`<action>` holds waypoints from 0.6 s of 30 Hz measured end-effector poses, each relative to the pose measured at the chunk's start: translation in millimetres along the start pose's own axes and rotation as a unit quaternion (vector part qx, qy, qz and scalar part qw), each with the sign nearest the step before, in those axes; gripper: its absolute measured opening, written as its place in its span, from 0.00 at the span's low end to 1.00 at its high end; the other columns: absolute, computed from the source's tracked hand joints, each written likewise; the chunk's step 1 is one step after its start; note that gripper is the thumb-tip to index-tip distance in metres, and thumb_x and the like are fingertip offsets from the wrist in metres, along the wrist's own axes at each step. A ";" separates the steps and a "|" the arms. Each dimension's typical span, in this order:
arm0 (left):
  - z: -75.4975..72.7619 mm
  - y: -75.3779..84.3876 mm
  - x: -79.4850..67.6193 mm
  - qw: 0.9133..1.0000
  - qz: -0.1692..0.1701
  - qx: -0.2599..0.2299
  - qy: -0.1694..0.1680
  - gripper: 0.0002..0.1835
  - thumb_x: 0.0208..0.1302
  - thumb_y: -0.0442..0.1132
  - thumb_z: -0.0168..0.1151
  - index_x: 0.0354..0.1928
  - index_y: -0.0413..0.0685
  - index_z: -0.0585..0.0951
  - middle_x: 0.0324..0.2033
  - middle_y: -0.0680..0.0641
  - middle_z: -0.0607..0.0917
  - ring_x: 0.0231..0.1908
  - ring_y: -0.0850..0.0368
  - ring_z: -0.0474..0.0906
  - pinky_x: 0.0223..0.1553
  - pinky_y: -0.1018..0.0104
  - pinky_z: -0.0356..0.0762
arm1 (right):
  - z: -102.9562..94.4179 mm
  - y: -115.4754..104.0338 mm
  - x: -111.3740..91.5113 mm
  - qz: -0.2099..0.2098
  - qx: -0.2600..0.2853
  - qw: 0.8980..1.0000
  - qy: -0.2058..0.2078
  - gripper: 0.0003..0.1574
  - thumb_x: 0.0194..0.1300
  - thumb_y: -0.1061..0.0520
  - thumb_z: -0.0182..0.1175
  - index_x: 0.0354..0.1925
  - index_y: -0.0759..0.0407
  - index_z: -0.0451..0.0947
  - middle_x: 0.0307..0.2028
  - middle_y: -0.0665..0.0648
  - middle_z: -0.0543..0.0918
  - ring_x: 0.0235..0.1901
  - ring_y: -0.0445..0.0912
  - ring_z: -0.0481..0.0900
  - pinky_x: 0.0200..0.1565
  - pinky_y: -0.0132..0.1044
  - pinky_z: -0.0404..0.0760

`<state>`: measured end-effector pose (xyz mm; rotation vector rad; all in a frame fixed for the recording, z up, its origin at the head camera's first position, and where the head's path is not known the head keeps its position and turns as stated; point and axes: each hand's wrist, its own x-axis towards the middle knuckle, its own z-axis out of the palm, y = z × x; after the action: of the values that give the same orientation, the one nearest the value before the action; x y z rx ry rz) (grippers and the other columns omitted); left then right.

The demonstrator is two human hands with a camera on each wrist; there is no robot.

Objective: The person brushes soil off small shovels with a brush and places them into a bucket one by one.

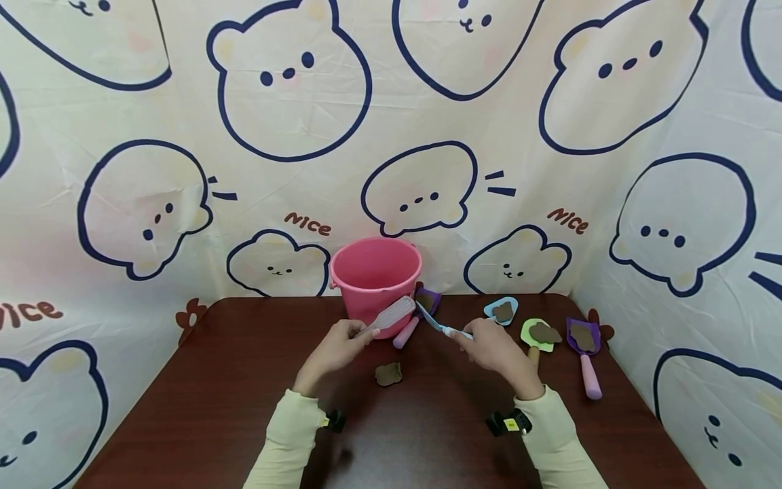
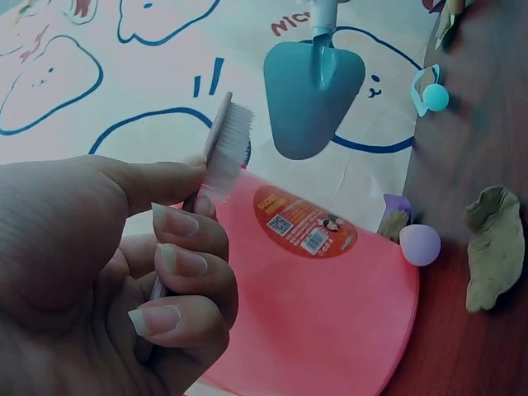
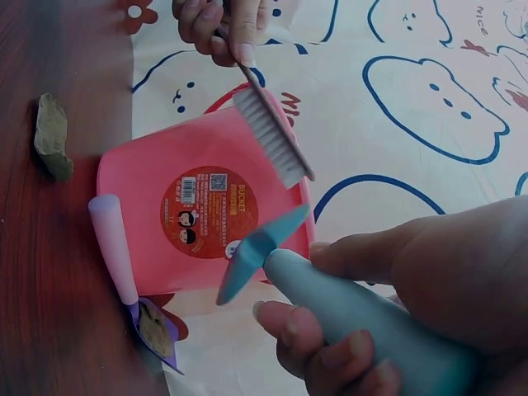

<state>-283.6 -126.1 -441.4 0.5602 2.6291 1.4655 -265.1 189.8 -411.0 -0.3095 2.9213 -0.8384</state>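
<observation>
My left hand [image 1: 339, 350] grips the handle of a brush [image 1: 394, 313] with pale bristles. My right hand [image 1: 492, 346] holds a small blue shovel [image 1: 430, 318] by its light blue handle, the blade pointing toward the brush. In the right wrist view, brush [image 3: 272, 136] and shovel blade [image 3: 262, 252] are close together in front of the pink bucket [image 3: 136, 165], with a gap between them. Nothing shows on the face of the blade [image 2: 312, 99] in the left wrist view. A brown clay-like lump [image 1: 388, 373] lies on the table below the hands.
Beside the bucket [image 1: 375, 299] lies a purple shovel [image 1: 406, 333] with a lump on it. On the right are a blue-edged shovel [image 1: 491, 310], a green shovel [image 1: 527, 331] and another purple shovel [image 1: 590, 377], each bearing a brown lump. A patterned cloth [image 1: 421, 122] hangs behind the table [image 1: 232, 380].
</observation>
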 end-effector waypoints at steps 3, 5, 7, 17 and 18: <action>1.7 0.9 0.1 1.000 0.002 0.000 -0.002 0.14 0.74 0.48 0.61 0.35 0.45 0.81 0.20 0.51 0.71 0.22 0.57 0.66 0.22 0.68 0.64 | 0.6 1.2 1.6 -0.001 -0.003 1.000 -0.007 0.26 0.79 0.47 0.52 0.26 0.58 0.81 0.18 0.53 0.74 0.19 0.45 0.68 0.25 0.37 0.68; 2.9 1.4 0.1 1.000 0.005 0.000 -0.003 0.14 0.74 0.48 0.61 0.33 0.46 0.81 0.20 0.51 0.71 0.22 0.57 0.66 0.22 0.69 0.64 | 0.7 1.9 2.1 -0.005 0.004 1.000 -0.011 0.26 0.80 0.49 0.50 0.29 0.60 0.82 0.19 0.53 0.72 0.20 0.45 0.67 0.26 0.37 0.68; 4.1 2.7 -0.1 1.000 0.007 -0.004 -0.004 0.15 0.74 0.48 0.61 0.32 0.46 0.80 0.20 0.51 0.71 0.22 0.58 0.66 0.23 0.69 0.64 | 0.9 2.5 2.6 -0.007 0.020 1.000 -0.015 0.25 0.81 0.50 0.48 0.31 0.61 0.82 0.19 0.54 0.70 0.19 0.45 0.64 0.26 0.37 0.66; 16.7 6.3 2.1 0.999 0.023 -0.021 -0.008 0.13 0.73 0.48 0.62 0.34 0.46 0.82 0.24 0.47 0.76 0.26 0.57 0.69 0.26 0.69 0.68 | 5.8 4.8 6.4 -0.014 0.110 0.992 -0.054 0.23 0.79 0.46 0.51 0.35 0.61 0.80 0.16 0.53 0.69 0.16 0.44 0.63 0.21 0.35 0.64; 18.1 6.4 2.2 0.999 0.027 -0.022 -0.010 0.14 0.73 0.48 0.61 0.34 0.46 0.82 0.24 0.47 0.76 0.26 0.57 0.69 0.26 0.69 0.68 | 6.6 4.9 6.6 -0.014 0.120 0.991 -0.056 0.21 0.77 0.46 0.55 0.35 0.61 0.80 0.17 0.53 0.69 0.16 0.44 0.63 0.21 0.35 0.65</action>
<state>-279.5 -107.7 -445.5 0.6416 2.5790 1.5209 -271.4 189.0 -419.3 -0.3641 2.6823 -1.1230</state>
